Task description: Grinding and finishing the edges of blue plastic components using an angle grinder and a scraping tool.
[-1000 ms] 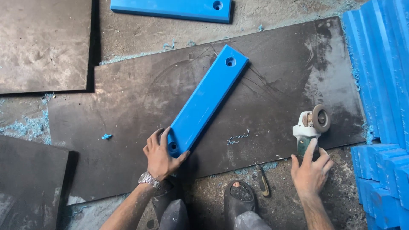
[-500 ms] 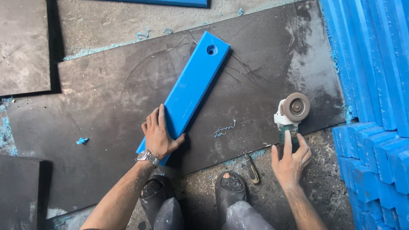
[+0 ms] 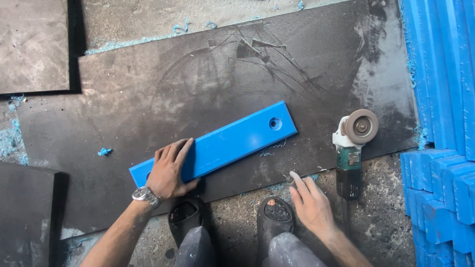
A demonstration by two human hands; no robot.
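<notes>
Here my left hand (image 3: 170, 168) lies flat, fingers spread, on the near end of the blue plastic bar (image 3: 217, 143), which slants across the middle of the frame on the dark board (image 3: 148, 99) (its drilled hole sits at the far, right end). My right hand (image 3: 311, 205) is open and holds nothing, fingertips at the board's lower edge, just left of the angle grinder (image 3: 352, 148). Stacked blue bars (image 3: 440, 99) fill the right edge.
</notes>
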